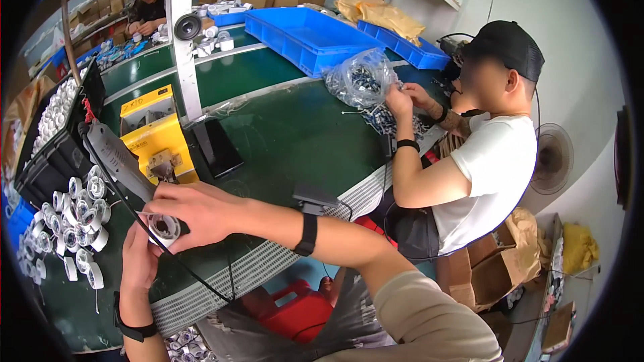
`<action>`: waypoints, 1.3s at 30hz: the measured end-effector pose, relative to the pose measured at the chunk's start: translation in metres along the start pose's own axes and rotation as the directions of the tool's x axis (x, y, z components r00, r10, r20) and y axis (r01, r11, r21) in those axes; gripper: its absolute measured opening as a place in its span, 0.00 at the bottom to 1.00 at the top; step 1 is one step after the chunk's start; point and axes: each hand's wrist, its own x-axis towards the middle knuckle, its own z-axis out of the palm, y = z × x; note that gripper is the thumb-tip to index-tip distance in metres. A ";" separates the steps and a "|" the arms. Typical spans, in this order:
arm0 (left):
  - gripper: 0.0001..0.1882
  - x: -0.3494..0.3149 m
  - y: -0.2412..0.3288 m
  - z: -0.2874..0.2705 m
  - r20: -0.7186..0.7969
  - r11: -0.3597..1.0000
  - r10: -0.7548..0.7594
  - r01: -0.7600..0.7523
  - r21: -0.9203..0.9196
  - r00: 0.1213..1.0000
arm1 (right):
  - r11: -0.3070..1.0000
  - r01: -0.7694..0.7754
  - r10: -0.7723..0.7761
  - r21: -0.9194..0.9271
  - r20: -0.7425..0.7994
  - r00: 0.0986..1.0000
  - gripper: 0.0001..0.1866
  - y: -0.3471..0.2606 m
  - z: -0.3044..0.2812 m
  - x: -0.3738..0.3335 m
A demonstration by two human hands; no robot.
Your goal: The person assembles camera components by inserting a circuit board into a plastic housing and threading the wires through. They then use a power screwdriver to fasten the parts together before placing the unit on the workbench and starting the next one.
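My left hand (139, 258) is closed on the lower left side of a white round housing (165, 229) with a hollow middle. From above and right, my right hand (201, 213) reaches over the same housing, its fingers curled at the rim. A grey electric screwdriver (119, 155) hangs at a slant just above, its lower end meeting the right hand's fingers; whether they grip it is hidden. Its black cable (137, 218) runs down past both hands. Left of them lies a heap of similar white housings (79, 218).
A yellow machine (157, 135) and a black flat panel (216, 147) stand beyond my hands. A black crate (50, 161) of white parts is at left. Blue trays (295, 30) sit further back. At right, a co-worker (493, 141) handles small parts by a clear bag (362, 77).
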 end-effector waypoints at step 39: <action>0.31 0.004 0.002 0.007 0.224 0.998 0.040 -0.026 -0.065 0.974 | 0.485 -0.487 0.543 0.727 0.186 0.819 0.15 0.030 0.000 -0.013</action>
